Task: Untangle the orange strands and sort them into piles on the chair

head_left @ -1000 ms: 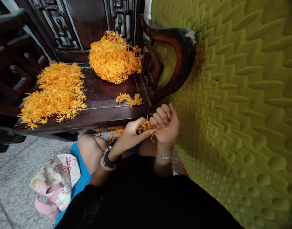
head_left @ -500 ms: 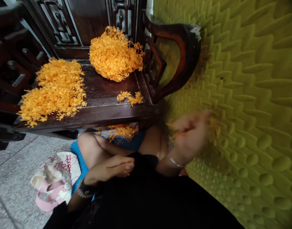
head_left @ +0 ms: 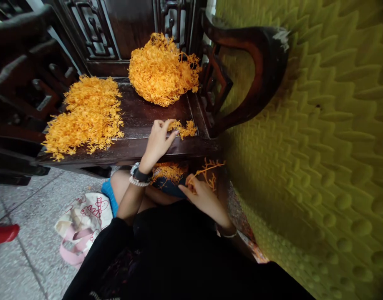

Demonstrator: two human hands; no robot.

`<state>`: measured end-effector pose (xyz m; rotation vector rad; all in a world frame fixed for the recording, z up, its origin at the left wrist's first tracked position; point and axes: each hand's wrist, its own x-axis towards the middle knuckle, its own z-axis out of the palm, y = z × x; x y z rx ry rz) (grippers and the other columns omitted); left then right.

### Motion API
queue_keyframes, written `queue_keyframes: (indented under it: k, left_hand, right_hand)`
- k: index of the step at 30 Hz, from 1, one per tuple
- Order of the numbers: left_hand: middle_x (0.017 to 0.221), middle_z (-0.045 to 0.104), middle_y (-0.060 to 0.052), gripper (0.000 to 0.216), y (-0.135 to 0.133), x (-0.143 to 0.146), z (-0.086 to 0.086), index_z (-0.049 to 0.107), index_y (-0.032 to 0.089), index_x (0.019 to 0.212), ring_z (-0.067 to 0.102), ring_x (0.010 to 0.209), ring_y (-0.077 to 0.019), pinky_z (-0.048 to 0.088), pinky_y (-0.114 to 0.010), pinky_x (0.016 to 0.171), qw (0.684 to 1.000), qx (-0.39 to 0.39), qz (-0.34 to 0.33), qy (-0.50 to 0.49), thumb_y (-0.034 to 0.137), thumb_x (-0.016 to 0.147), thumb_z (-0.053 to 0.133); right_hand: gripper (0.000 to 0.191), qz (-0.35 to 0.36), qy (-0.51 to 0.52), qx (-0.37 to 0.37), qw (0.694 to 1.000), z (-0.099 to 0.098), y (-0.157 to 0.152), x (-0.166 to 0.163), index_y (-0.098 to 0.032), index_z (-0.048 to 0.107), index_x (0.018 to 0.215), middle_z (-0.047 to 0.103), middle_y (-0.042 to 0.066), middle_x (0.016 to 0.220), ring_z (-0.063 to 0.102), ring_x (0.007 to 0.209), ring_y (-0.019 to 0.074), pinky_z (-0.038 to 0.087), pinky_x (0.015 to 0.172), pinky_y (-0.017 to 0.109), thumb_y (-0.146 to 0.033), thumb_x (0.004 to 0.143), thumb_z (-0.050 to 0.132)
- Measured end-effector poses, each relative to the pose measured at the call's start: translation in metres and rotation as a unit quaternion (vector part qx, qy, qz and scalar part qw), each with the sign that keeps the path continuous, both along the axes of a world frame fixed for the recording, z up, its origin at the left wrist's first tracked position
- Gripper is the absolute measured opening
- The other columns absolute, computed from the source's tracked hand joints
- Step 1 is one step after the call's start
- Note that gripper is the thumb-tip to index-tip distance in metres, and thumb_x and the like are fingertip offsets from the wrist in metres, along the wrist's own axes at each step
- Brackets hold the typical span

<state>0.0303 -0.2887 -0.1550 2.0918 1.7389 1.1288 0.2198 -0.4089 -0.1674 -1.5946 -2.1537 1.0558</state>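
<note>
My left hand (head_left: 158, 141) reaches onto the wooden seat, thumb and forefinger apart. Its fingertips are at a small cluster of orange pronged pieces (head_left: 188, 130) near the front right corner. Lower down, my right hand (head_left: 204, 200) is closed on a thin orange branched strand (head_left: 207, 168) that sticks out above the fingers. Farther back on the seat rises a large rounded heap of orange pieces (head_left: 163, 71). A flatter orange pile (head_left: 88, 116) spreads over the left side. More orange strands (head_left: 169, 171) lie below the seat edge, over something blue, between my legs.
The dark wooden seat (head_left: 141, 121) has a carved back and a curved armrest (head_left: 263, 66) on the right. A yellow-green embossed wall (head_left: 319, 146) stands close on my right. On the floor at left lie a white bag (head_left: 94, 210) with pink handles and a red object (head_left: 5, 234).
My left hand has moved from my lap up to the small cluster on the seat. My right hand has come down and inward from beside the wall. The view has shifted slightly.
</note>
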Motion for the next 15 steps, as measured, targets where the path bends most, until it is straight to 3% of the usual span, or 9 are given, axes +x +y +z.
queue_keyframes:
  k: [3, 5, 7, 8, 10, 12, 13, 15]
  left_hand:
    - [0.139, 0.042, -0.013, 0.051, 0.009, 0.008, -0.004, 0.054, 0.026, 0.132, 0.038, 0.129, -0.0321, 0.035, -0.05, 0.104, 0.999, 0.045, 0.007, 0.022, 0.05, 0.086, 0.057]
    - [0.148, 0.036, -0.011, 0.048, -0.005, 0.01, -0.004, 0.056, 0.028, 0.13, 0.027, 0.137, -0.033, 0.027, -0.053, 0.109, 0.997, 0.079, 0.021, 0.003, 0.05, 0.087, 0.055]
    - [0.142, 0.046, -0.009, 0.04, -0.035, 0.007, -0.007, 0.061, 0.026, 0.123, 0.031, 0.136, -0.0282, 0.025, -0.05, 0.112, 0.994, 0.095, -0.003, -0.056, 0.048, 0.091, 0.049]
    - [0.133, 0.055, -0.008, 0.038, -0.053, 0.004, -0.011, 0.063, 0.026, 0.119, 0.041, 0.13, -0.0247, 0.029, -0.048, 0.111, 0.991, 0.082, -0.039, -0.099, 0.048, 0.093, 0.045]
    - [0.119, 0.065, -0.008, 0.045, -0.092, -0.003, -0.024, 0.065, 0.025, 0.115, 0.052, 0.12, -0.023, 0.034, -0.045, 0.108, 0.967, -0.002, -0.172, -0.186, 0.051, 0.096, 0.034]
    - [0.13, 0.059, -0.01, 0.06, -0.127, -0.011, -0.042, 0.062, 0.024, 0.121, 0.045, 0.129, -0.0282, 0.029, -0.047, 0.111, 0.925, -0.121, -0.29, -0.212, 0.067, 0.086, 0.04]
    - [0.134, 0.056, -0.011, 0.066, -0.141, -0.015, -0.053, 0.058, 0.024, 0.128, 0.044, 0.13, -0.0292, 0.029, -0.046, 0.112, 0.903, -0.181, -0.313, -0.23, 0.069, 0.081, 0.048]
    - [0.141, 0.049, -0.013, 0.082, -0.163, -0.018, -0.07, 0.044, 0.024, 0.139, 0.043, 0.131, -0.0303, 0.03, -0.045, 0.111, 0.873, -0.269, -0.299, -0.275, 0.067, 0.072, 0.062]
  right_hand:
    - [0.021, 0.032, -0.077, -0.009, 0.996, -0.021, -0.011, -0.007, -0.016, 0.057, 0.093, 0.064, 0.003, 0.069, 0.06, 0.064, 0.0184, 0.035, 0.059, 0.026, -0.036, 0.091, 0.054]
    - [0.019, 0.053, -0.083, -0.013, 0.995, -0.03, -0.015, -0.012, -0.017, 0.059, 0.089, 0.067, 0.005, 0.073, 0.063, 0.067, 0.0191, 0.036, 0.06, 0.025, -0.035, 0.092, 0.053]
    - [0.02, 0.078, -0.061, -0.01, 0.995, -0.035, -0.014, -0.017, -0.018, 0.06, 0.085, 0.069, 0.004, 0.076, 0.065, 0.07, 0.0185, 0.037, 0.061, 0.024, -0.035, 0.093, 0.051]
    - [0.021, 0.094, -0.046, -0.003, 0.994, -0.036, -0.013, -0.019, -0.018, 0.061, 0.084, 0.07, 0.004, 0.077, 0.065, 0.071, 0.0179, 0.038, 0.063, 0.024, -0.035, 0.093, 0.051]
    - [0.022, 0.134, -0.025, 0.025, 0.99, -0.035, -0.008, -0.021, -0.018, 0.063, 0.084, 0.07, 0.004, 0.081, 0.065, 0.073, 0.0171, 0.038, 0.063, 0.024, -0.034, 0.093, 0.051]
    - [0.025, 0.185, -0.006, 0.058, 0.981, -0.03, -0.004, -0.021, -0.018, 0.064, 0.079, 0.07, 0.004, 0.079, 0.063, 0.07, 0.0159, 0.038, 0.061, 0.024, -0.034, 0.093, 0.051]
    - [0.027, 0.208, 0.011, 0.071, 0.975, -0.027, -0.001, -0.021, -0.017, 0.064, 0.076, 0.069, 0.003, 0.076, 0.062, 0.067, 0.0149, 0.037, 0.06, 0.023, -0.035, 0.093, 0.052]
    - [0.032, 0.232, 0.06, 0.1, 0.966, -0.018, 0.004, -0.021, -0.017, 0.063, 0.07, 0.067, 0.002, 0.07, 0.059, 0.063, 0.0129, 0.037, 0.059, 0.023, -0.037, 0.092, 0.053]
